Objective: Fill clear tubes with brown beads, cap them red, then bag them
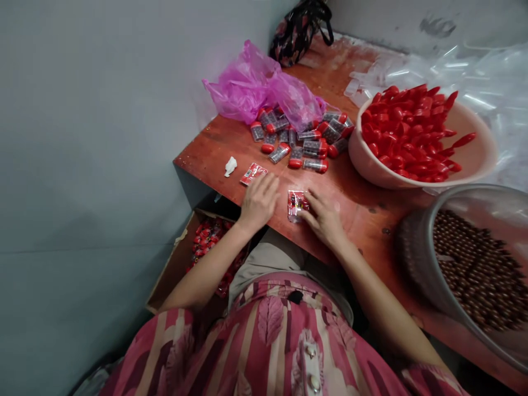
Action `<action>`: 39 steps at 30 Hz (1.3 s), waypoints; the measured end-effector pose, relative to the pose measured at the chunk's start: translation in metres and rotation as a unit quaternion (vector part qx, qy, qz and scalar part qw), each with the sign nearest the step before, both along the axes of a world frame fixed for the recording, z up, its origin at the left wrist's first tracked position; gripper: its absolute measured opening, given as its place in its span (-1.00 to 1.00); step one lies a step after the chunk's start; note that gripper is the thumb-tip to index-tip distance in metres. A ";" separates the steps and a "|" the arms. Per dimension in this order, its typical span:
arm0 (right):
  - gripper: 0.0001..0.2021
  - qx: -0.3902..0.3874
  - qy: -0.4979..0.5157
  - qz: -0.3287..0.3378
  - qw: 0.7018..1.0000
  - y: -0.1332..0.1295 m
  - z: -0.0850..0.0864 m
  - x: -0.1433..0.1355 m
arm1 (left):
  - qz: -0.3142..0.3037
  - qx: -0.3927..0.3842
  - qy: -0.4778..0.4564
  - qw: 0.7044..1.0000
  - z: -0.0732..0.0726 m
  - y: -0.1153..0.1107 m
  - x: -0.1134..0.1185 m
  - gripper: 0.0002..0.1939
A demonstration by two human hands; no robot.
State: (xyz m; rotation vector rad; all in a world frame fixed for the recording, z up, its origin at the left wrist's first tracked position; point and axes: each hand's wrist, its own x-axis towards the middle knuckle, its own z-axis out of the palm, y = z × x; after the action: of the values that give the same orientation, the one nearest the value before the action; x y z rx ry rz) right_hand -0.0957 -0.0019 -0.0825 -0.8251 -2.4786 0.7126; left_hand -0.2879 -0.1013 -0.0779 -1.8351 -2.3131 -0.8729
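My left hand (259, 201) lies at the near edge of the orange table, its fingertips at a stack of small red printed cards (253, 173). The fingers are stretched out, slightly blurred. To the right, my right hand (324, 216) has thumb and fingers apart, touching the right side of a small red packet (295, 207) that rests flat on the table. Behind both hands is a pile of clear tubes with red caps and dark contents (314, 147). A crumpled white scrap (230, 166) sits left of the cards.
A pink plastic bag (251, 82) partly covers the tubes. On the right stand a bowl rim (357, 157) around red pieces and a grey basin (431, 231) of brown balls. Clear plastic bags (466, 77) and a dark patterned bag (295, 33) are behind. Below left, a carton (171, 272) holds red packets.
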 end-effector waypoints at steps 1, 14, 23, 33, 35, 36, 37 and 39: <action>-0.56 -0.022 0.030 -0.022 0.999 0.003 0.003 0.005 | -0.038 -0.008 -0.010 0.999 0.001 0.000 0.010 -0.60; -0.68 -0.200 0.133 -0.117 0.964 0.005 0.023 0.013 | -0.039 0.003 -0.022 0.999 -0.017 0.009 0.051 -0.75; -0.55 -0.453 0.266 -0.120 0.842 0.010 0.040 -0.022 | -0.028 0.103 -0.309 0.945 0.008 0.005 0.049 -0.59; -0.51 -0.176 0.009 -0.095 0.980 0.051 0.054 -0.044 | 0.030 0.000 -0.786 0.618 0.018 0.010 0.045 -0.63; -0.51 -0.029 -0.119 -0.138 0.983 0.063 0.055 -0.060 | 0.059 0.010 -0.803 0.593 0.022 0.010 0.045 -0.62; -0.52 0.019 -0.173 -0.146 0.974 0.068 0.054 -0.067 | 0.074 0.018 -0.809 0.583 0.025 0.009 0.045 -0.61; -0.53 0.053 -0.210 -0.146 0.965 0.071 0.053 -0.073 | 0.089 0.028 -0.815 0.572 0.027 0.008 0.044 -0.60; -0.58 0.102 -0.233 -0.121 0.960 0.073 0.046 -0.075 | 0.115 0.051 -0.825 0.551 0.030 0.006 0.041 -0.59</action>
State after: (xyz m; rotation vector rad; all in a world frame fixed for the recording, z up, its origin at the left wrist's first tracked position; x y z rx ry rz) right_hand -0.1704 0.0711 -0.0370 -1.3067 -2.7195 0.1833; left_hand -0.2469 -0.0950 -0.0481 -0.0305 -2.5081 -3.4686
